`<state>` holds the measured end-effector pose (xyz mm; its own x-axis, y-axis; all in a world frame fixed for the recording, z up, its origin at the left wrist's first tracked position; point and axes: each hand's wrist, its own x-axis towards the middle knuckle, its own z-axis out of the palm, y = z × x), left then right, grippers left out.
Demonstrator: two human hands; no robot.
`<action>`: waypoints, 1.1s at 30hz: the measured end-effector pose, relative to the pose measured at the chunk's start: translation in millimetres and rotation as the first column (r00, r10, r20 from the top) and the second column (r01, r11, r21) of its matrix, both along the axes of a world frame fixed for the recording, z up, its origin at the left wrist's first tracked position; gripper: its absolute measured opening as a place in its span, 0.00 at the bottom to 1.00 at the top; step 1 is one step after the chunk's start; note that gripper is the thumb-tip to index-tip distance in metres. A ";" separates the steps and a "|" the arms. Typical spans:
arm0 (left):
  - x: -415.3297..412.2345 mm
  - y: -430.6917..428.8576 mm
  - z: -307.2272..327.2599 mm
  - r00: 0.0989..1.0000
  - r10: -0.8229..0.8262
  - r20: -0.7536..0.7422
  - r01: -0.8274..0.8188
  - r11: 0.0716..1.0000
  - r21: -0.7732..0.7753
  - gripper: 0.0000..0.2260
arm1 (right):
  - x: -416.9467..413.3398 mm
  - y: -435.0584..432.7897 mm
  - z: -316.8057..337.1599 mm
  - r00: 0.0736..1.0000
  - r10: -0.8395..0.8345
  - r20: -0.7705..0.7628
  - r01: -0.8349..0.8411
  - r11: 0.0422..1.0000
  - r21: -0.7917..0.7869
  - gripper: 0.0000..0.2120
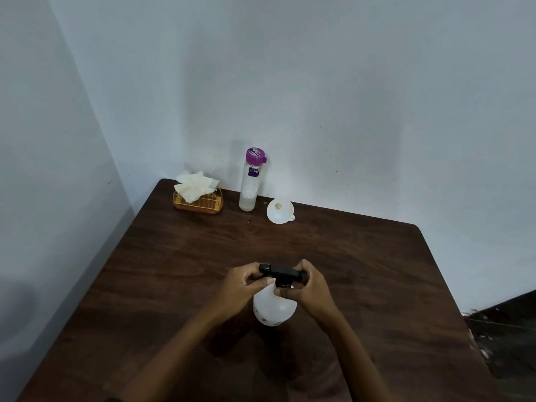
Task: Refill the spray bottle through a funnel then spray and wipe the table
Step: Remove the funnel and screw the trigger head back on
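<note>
Left hand [242,284], right hand [311,288] gripping sprayer [272,310], funnel [280,212] beyond

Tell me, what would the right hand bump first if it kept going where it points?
The black spray head, gripped by the right hand; beyond it, probably the left hand.

Plain home room corner, dark wooden table [362,256] against bare pale walls [348,97], tissue holder [200,203]
</note>
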<state>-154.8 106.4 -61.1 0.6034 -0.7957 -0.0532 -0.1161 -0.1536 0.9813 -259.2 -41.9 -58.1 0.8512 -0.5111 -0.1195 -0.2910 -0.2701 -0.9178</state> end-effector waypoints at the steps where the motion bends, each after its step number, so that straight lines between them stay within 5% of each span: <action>1: 0.0 0.0 0.8 1.000 -0.006 0.002 0.006 1.000 -0.001 0.10 | -0.1 1.2 -0.1 1.000 -0.005 0.007 0.005 1.000 0.011 0.18; 7: -1.4 3.7 -5.2 0.998 -0.041 -0.054 0.042 0.999 0.015 0.22 | -5.4 -1.1 0.4 0.996 0.087 0.009 -0.087 0.985 0.148 0.28; 14: -8.7 1.6 -47.1 0.987 -0.067 -0.144 0.091 0.982 0.164 0.37 | -10.1 -0.9 -8.2 0.999 0.029 0.045 -0.039 0.971 0.235 0.15; 33: -19.7 1.7 -62.0 0.973 -0.085 0.216 0.028 0.967 0.254 0.34 | -6.8 13.2 -9.1 0.986 -0.131 0.099 0.118 0.984 0.133 0.12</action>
<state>-174.4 108.0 -123.2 0.5767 -0.8079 -0.1214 -0.3438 -0.3748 0.8610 -266.0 -28.8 -67.2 0.7933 -0.6004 -0.1014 -0.2134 -0.1182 -0.9698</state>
